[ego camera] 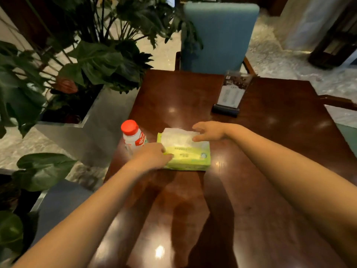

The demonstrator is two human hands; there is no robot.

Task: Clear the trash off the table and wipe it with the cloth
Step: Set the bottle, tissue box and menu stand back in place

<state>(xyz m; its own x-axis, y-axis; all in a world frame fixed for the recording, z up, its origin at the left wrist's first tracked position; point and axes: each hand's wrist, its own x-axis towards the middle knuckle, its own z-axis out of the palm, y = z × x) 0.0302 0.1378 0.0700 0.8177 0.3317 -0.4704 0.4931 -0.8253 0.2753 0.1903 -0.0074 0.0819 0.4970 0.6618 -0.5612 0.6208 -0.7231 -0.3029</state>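
A yellow-green tissue pack [190, 158] lies on the dark wooden table [270, 151], a white tissue [177, 137] sticking out of its top. My left hand [151, 154] presses on the pack's near left corner, holding it down. My right hand [209, 130] pinches the far right edge of the white tissue between thumb and fingers. A white plastic bottle [133, 137] with a red cap stands just left of the pack, touching my left hand's back. No cloth is in view.
A menu card in a dark stand [230, 94] stands at the table's far middle. A blue upholstered chair [218, 37] faces the far edge. Large potted plants in a grey planter [92, 120] crowd the table's left side. Another chair's wooden arm [338, 101] shows at right.
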